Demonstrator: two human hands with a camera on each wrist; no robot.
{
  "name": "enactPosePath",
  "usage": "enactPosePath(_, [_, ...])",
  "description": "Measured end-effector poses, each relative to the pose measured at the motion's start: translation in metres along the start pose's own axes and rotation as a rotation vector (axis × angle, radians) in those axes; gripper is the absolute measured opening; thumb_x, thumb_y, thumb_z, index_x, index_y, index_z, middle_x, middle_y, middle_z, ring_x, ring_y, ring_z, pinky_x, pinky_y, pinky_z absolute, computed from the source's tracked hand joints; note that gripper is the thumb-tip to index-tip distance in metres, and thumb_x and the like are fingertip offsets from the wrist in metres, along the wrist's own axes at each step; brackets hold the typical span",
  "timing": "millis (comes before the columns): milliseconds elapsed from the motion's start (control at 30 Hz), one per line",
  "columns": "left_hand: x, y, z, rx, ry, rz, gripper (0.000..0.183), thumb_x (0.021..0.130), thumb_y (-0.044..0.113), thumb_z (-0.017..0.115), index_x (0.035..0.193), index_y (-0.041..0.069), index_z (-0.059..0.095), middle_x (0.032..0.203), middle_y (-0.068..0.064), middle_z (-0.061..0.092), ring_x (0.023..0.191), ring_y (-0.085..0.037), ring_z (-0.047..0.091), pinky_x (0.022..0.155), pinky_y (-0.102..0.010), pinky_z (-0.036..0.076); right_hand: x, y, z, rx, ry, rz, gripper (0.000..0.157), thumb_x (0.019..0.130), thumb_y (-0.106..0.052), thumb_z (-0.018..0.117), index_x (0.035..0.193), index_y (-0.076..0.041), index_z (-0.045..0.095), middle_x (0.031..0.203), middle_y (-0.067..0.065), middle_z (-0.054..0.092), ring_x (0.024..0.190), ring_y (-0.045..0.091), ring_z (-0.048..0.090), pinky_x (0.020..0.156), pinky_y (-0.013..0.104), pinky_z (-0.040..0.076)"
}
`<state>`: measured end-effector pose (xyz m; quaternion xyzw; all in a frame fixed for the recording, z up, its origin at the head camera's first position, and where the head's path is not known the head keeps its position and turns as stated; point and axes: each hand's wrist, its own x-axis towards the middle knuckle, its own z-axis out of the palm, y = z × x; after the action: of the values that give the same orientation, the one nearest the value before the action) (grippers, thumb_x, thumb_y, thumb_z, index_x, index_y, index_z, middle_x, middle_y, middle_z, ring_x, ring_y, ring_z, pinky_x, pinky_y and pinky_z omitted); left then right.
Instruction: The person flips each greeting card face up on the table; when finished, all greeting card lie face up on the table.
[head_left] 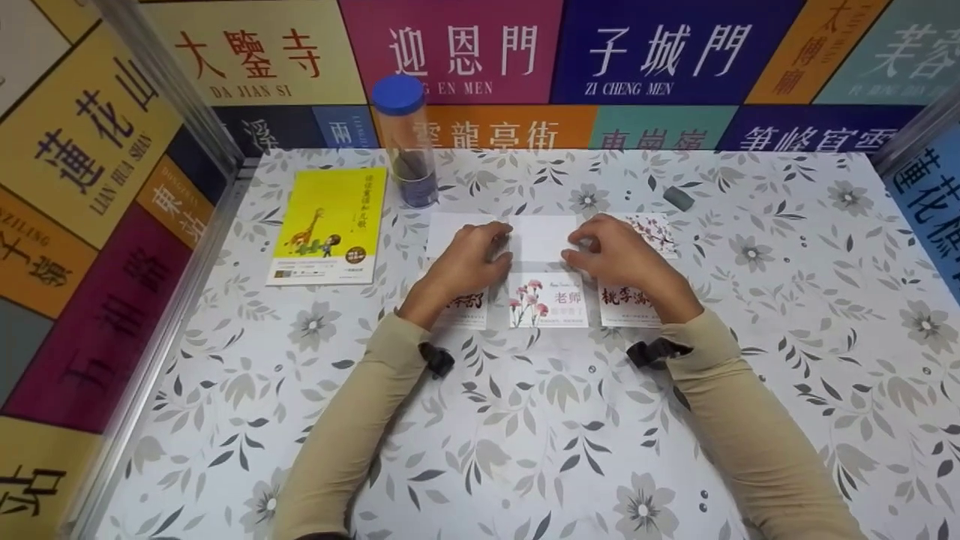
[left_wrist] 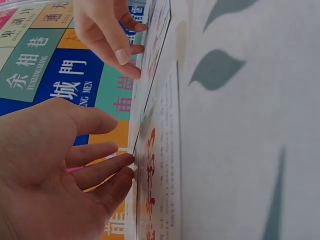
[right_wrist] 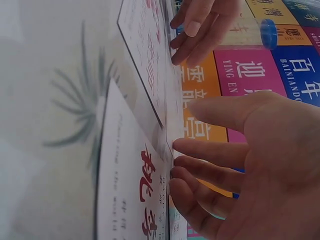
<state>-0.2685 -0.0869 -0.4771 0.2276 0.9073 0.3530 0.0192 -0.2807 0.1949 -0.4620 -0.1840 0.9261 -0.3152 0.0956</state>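
Several cards lie in two rows on the table. My left hand [head_left: 474, 253] is over the left cards, its fingers loosely bent and holding nothing; beneath it are a blank white card [head_left: 444, 231] and a card with dark red lettering [head_left: 466, 313]. Over the right cards is my right hand [head_left: 621, 253], likewise holding nothing, near a blossom-branch card [head_left: 660, 234] and another lettered card [head_left: 624, 309]. Between the hands lies a blank white card [head_left: 546, 238], with a pink-flower card [head_left: 549, 300] below it. Whether any fingertips touch the cards I cannot tell.
A yellow book [head_left: 330, 225] lies at the left of the flower-patterned table [head_left: 540, 420]. Behind the cards stands a clear tube [head_left: 409, 150] with a blue lid. A small dark grey cylinder-like piece [head_left: 679, 198] lies at the back right. Printed panels enclose the table's back and sides.
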Motion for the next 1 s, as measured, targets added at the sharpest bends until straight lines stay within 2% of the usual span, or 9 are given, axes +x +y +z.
enactPosePath(233, [0.0005,0.0035,0.0018,0.042,-0.007,0.005,0.048,0.102,0.016,0.069,0.146,-0.001,0.063,0.13,-0.019,0.075,0.119,-0.038,0.066,0.11,-0.048,0.053,0.0001,0.0005,-0.0009,0.028,-0.012,0.027,0.04,0.104,-0.026,0.071,0.133,0.001,0.074,0.129,0.021,0.067,0.105,0.032,0.061,0.092,0.044,0.05])
enactPosePath(433, [0.0016,0.0061,0.0031,0.024,-0.022,-0.002,0.049,0.103,0.018,0.069,0.148,0.001,0.062,0.131,-0.018,0.075,0.12,-0.038,0.065,0.109,-0.047,0.053,-0.0015,-0.0001,-0.0015,0.033,-0.013,0.009,0.041,0.104,-0.026,0.071,0.134,0.002,0.073,0.128,0.022,0.067,0.104,0.032,0.06,0.091,0.043,0.05])
enactPosePath(533, [0.002,0.007,0.0038,-0.003,-0.031,-0.003,0.05,0.103,0.018,0.07,0.149,0.001,0.061,0.125,-0.019,0.075,0.115,-0.036,0.064,0.106,-0.046,0.052,-0.0026,-0.0006,-0.0018,0.03,-0.012,0.006,0.042,0.104,-0.027,0.071,0.134,0.002,0.073,0.129,0.022,0.067,0.104,0.032,0.06,0.092,0.045,0.049])
enactPosePath(700, [0.0032,0.0062,0.004,-0.104,-0.006,0.012,0.051,0.102,0.016,0.071,0.148,-0.002,0.06,0.117,-0.022,0.072,0.107,-0.037,0.064,0.099,-0.046,0.052,-0.0027,-0.0011,-0.0019,0.022,-0.016,-0.004,0.042,0.104,-0.027,0.071,0.135,0.002,0.073,0.132,0.023,0.066,0.106,0.034,0.06,0.095,0.048,0.049])
enactPosePath(800, [0.0043,0.0055,0.0045,-0.2,0.037,0.027,0.048,0.102,0.013,0.07,0.148,-0.001,0.061,0.131,-0.023,0.071,0.116,-0.035,0.068,0.105,-0.044,0.056,-0.0031,-0.0012,-0.0014,0.013,-0.015,-0.007,0.043,0.104,-0.028,0.071,0.136,0.001,0.073,0.133,0.023,0.067,0.106,0.034,0.061,0.095,0.048,0.05])
enactPosePath(933, [0.0057,0.0078,0.0049,-0.357,0.112,0.074,0.042,0.104,0.008,0.067,0.145,0.003,0.064,0.147,-0.018,0.067,0.131,-0.034,0.069,0.11,-0.041,0.058,-0.004,-0.0044,-0.0005,-0.008,-0.016,-0.019,0.043,0.103,-0.028,0.073,0.136,-0.001,0.073,0.126,0.022,0.069,0.098,0.032,0.062,0.087,0.045,0.051])
enactPosePath(1000, [0.006,0.0102,0.0055,-0.422,0.133,0.107,0.039,0.105,0.007,0.065,0.144,0.006,0.065,0.147,-0.014,0.068,0.132,-0.033,0.07,0.107,-0.038,0.06,-0.0037,-0.0071,0.0006,-0.016,-0.01,-0.037,0.046,0.102,-0.029,0.075,0.137,-0.001,0.072,0.124,0.022,0.069,0.095,0.031,0.062,0.083,0.042,0.05])
